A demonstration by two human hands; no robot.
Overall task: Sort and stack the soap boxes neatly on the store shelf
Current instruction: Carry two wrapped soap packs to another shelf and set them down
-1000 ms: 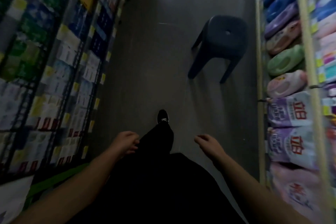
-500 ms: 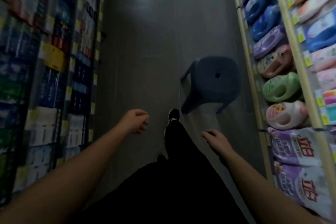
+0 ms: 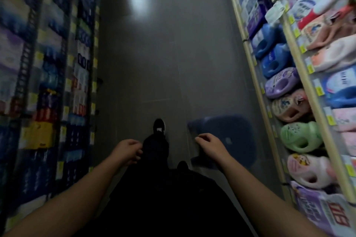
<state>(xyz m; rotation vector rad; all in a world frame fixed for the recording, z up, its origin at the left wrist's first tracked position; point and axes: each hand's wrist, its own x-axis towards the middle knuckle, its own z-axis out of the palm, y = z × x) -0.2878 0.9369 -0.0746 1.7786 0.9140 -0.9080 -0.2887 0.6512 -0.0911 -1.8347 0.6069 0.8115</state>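
Both bare forearms reach forward and down in front of the person's dark-clothed body. The left hand [image 3: 128, 152] and right hand [image 3: 210, 145] hang level and apart, fingers loosely curled, neither holding anything. One leg steps ahead between them.

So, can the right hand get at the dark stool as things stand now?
Probably yes. The right hand hangs empty, fingers loosely curled, directly over the near edge of the dark stool on the floor. Nothing lies between them, though the person would likely need to bend down.
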